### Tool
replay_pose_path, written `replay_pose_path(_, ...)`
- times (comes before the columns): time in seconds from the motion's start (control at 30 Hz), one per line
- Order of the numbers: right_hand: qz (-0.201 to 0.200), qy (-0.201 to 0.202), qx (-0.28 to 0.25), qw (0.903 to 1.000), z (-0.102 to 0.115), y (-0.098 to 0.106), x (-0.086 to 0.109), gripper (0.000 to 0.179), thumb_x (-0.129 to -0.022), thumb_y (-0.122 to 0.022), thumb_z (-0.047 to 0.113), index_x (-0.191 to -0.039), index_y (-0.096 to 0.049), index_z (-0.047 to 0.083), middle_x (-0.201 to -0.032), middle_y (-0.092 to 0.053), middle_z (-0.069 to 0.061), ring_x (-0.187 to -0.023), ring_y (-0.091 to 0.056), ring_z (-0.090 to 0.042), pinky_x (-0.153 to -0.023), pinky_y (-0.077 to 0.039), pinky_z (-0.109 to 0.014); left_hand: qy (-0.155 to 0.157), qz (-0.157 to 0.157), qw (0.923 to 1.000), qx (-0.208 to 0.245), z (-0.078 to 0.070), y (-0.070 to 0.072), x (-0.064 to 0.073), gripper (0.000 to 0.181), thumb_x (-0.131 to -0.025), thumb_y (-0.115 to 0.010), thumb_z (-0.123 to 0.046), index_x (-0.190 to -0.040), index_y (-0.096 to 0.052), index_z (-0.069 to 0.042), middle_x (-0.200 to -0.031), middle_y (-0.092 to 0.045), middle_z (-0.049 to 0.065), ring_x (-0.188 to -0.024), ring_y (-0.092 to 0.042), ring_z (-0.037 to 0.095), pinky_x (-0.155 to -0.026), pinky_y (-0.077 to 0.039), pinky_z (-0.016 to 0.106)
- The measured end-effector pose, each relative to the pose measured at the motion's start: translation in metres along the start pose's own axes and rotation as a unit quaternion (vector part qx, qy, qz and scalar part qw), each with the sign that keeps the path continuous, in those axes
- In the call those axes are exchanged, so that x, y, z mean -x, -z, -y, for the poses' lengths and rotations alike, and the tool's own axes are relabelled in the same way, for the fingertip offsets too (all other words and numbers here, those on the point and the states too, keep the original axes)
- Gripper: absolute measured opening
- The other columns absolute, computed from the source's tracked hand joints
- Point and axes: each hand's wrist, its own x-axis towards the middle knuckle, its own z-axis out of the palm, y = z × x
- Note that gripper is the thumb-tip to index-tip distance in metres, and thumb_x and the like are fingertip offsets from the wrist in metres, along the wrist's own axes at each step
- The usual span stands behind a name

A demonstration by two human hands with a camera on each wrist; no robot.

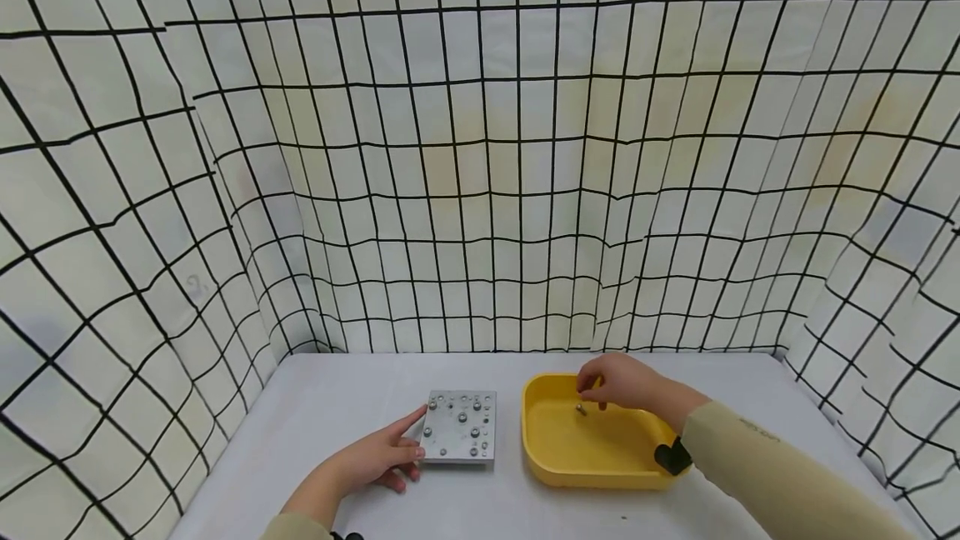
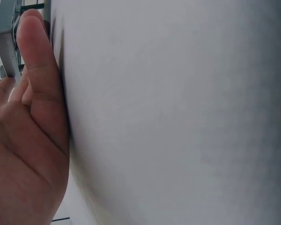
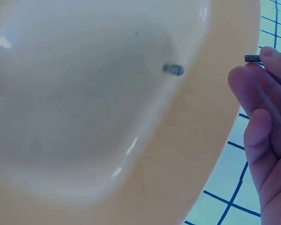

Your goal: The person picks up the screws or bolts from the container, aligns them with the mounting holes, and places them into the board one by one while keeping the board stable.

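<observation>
A square silver metal block (image 1: 453,440) with several screws set in its top lies on the white table. My left hand (image 1: 375,458) rests at the block's left side, with its fairly straight index finger and thumb touching the edge. Over the far part of a yellow tray (image 1: 592,477), my right hand (image 1: 624,382) pinches a screw between thumb and fingers. The threaded end of that screw (image 3: 251,58) sticks out in the right wrist view. A second screw (image 3: 173,70) lies on the tray floor, below and beside the right hand.
The tray stands to the right of the block, with a gap of table (image 1: 508,507) between them. A small dark speck (image 1: 623,517) is on the table before the tray. White walls with a black grid (image 1: 495,165) enclose the table at the back and sides.
</observation>
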Motion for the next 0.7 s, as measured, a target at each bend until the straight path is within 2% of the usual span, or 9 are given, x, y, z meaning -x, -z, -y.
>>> replay_pose_path(0.4,-0.025,-0.017,-0.075,0.9967,0.013,-0.010,-0.009,0.012,-0.094,-0.070,0.021,-0.102,-0.072,0.012,-0.093,-0.070,0.000,-0.070,-0.066,-0.014,-0.069,-0.053,-0.032,0.002,0.002,1.0000,0.004,0.003,-0.002,-0.004,0.084,-0.096,-0.066,-0.028,-0.160,-0.014,-0.015,-0.117,-0.064,0.012,-0.086,-0.065,0.022,-0.070,-0.057,0.036)
replay_pose_path(0.7,-0.032,-0.028,-0.117,0.9923,0.042,-0.018,-0.032,0.012,-0.094,-0.071,0.023,-0.102,-0.072,0.015,-0.096,-0.070,0.002,-0.072,-0.066,-0.014,-0.070,-0.055,-0.038,0.005,0.003,1.0000,0.006,0.004,0.001,-0.004,0.085,-0.096,-0.066,-0.028,-0.160,-0.012,-0.016,-0.112,-0.064,0.012,-0.086,-0.064,0.023,-0.070,-0.056,0.036)
